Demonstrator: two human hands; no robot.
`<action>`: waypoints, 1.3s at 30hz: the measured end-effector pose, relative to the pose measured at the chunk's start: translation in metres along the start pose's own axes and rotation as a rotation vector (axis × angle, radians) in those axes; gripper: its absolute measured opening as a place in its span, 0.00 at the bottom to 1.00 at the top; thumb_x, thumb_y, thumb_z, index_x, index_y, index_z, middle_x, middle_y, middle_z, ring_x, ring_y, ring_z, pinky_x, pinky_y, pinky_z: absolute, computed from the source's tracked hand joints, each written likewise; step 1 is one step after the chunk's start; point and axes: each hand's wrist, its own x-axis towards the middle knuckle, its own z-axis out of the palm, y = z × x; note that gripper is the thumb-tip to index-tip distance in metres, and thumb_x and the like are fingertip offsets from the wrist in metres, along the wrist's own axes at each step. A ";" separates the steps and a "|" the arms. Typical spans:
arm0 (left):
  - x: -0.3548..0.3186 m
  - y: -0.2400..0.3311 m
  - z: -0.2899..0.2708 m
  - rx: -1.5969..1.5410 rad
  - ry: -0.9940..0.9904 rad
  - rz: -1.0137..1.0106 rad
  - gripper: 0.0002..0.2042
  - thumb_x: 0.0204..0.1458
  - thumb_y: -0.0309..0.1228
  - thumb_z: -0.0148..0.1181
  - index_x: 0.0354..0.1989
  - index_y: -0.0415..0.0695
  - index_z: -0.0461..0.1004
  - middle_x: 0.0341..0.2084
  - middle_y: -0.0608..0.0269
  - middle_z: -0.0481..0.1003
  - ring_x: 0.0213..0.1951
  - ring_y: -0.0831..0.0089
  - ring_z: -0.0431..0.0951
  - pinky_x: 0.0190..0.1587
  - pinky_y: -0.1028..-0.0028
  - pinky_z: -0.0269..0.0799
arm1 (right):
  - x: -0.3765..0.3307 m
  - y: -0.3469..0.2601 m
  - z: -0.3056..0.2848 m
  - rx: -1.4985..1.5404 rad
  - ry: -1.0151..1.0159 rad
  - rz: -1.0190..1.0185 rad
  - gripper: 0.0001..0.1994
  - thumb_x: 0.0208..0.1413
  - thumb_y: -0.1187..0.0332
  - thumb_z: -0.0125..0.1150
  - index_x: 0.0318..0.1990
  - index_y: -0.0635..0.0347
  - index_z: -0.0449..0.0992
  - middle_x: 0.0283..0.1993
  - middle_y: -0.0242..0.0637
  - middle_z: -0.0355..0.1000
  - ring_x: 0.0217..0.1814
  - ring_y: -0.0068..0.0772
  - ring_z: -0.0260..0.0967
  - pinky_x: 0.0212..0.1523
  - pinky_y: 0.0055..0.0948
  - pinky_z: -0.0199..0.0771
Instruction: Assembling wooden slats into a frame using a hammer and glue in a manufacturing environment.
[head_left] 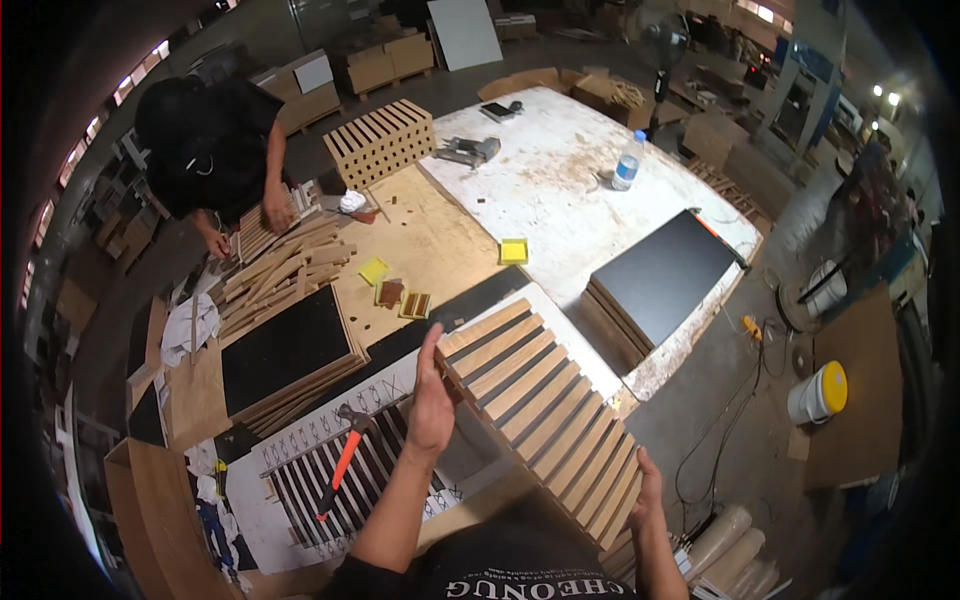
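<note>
Nearby, hammer beside slatted panel

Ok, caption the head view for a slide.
Both hands, left and right, grip a slatted wooden panel above a cluttered workbench; a hammer lies nearby.

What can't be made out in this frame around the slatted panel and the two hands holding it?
Head view only:
- Underside of the slatted wooden panel: faces away from the camera.
- Left hand fingers: wrapped behind the panel's edge.
- Right hand fingertips: tucked behind the panel's near corner.
- Small yellow tray: contents too small to tell.
- Hammer head: too small to make out its shape.
</note>
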 end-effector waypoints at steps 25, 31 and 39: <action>0.058 -0.007 -0.004 0.587 0.204 0.064 0.10 0.51 0.28 0.56 0.39 0.35 0.73 0.28 0.66 0.73 0.30 0.81 0.69 0.34 0.80 0.66 | -0.015 0.101 -0.001 -0.104 0.082 0.293 0.20 0.60 0.60 0.37 0.48 0.65 0.69 0.39 0.47 0.74 0.34 0.44 0.74 0.36 0.38 0.76; 0.065 -0.005 0.005 0.516 0.221 0.028 0.09 0.49 0.28 0.57 0.35 0.35 0.74 0.26 0.68 0.73 0.29 0.84 0.68 0.33 0.82 0.65 | -0.014 0.102 -0.002 -0.272 0.186 0.203 0.19 0.59 0.59 0.38 0.47 0.64 0.70 0.39 0.47 0.74 0.35 0.43 0.74 0.37 0.39 0.76; 0.062 -0.016 0.002 0.464 0.243 -0.016 0.12 0.57 0.30 0.49 0.42 0.34 0.73 0.35 0.63 0.75 0.38 0.78 0.71 0.44 0.78 0.66 | -0.013 0.099 0.004 -0.211 0.150 0.244 0.20 0.58 0.60 0.39 0.49 0.65 0.69 0.41 0.47 0.73 0.39 0.44 0.73 0.40 0.41 0.75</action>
